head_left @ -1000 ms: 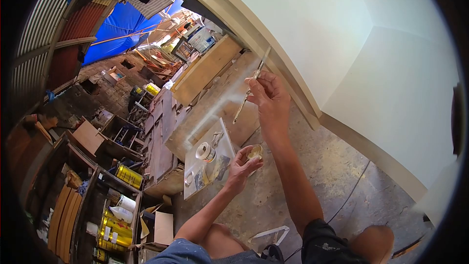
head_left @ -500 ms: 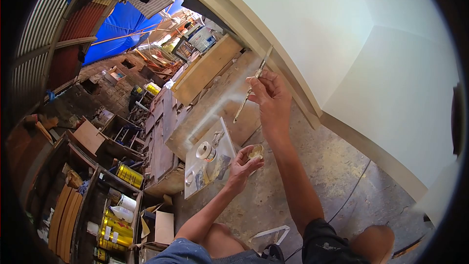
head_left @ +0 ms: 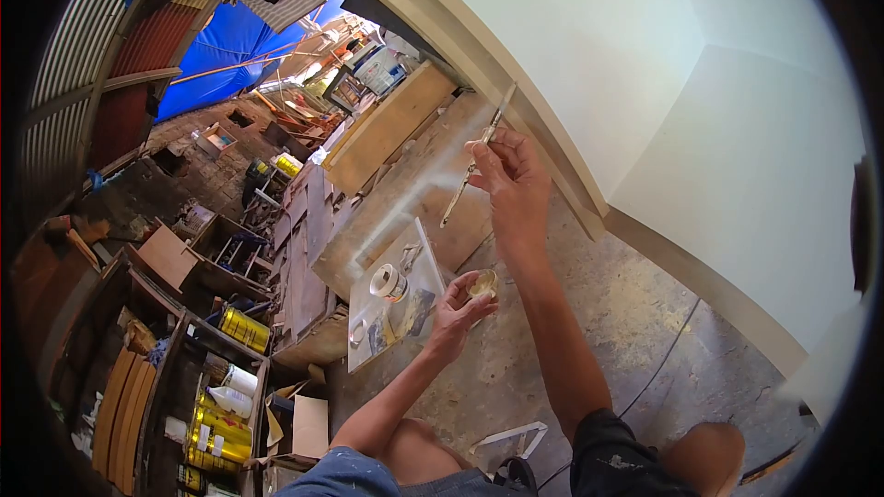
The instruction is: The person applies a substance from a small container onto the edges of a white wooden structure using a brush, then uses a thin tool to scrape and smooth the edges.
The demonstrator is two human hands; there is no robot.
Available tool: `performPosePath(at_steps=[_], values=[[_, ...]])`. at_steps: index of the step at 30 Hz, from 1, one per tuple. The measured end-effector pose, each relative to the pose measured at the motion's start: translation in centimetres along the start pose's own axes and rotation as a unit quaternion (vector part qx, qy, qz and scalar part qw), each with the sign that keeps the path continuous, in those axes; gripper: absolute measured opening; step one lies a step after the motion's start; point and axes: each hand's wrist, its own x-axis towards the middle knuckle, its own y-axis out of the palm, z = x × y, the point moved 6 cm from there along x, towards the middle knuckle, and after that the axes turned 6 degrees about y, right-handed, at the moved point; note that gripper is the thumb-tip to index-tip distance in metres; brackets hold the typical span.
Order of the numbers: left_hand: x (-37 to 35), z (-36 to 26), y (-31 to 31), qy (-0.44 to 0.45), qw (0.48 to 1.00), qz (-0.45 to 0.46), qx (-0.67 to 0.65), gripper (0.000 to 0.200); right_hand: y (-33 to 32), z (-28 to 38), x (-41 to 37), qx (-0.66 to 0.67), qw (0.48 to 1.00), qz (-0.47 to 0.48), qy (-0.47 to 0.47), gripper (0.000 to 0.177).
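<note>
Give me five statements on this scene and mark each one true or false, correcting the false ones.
1. The right hand holds a brush. True.
2. The left hand is empty. False: it holds a small cup.
3. The brush is dipped in the cup. False: the two are apart, with the brush higher in the picture.
4. A white tub stands on the board. True.
5. The tarp at upper left is blue. True.
</note>
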Motion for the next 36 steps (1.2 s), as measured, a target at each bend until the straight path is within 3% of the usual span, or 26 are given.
performPosePath(at_steps=[36], values=[[-0.1,-0.1,0.4,-0.001,1.000,0.012,-0.005,0.055,-1.2,-1.6,-0.3,0.001,1.000,-0.023,0.015,0.023]])
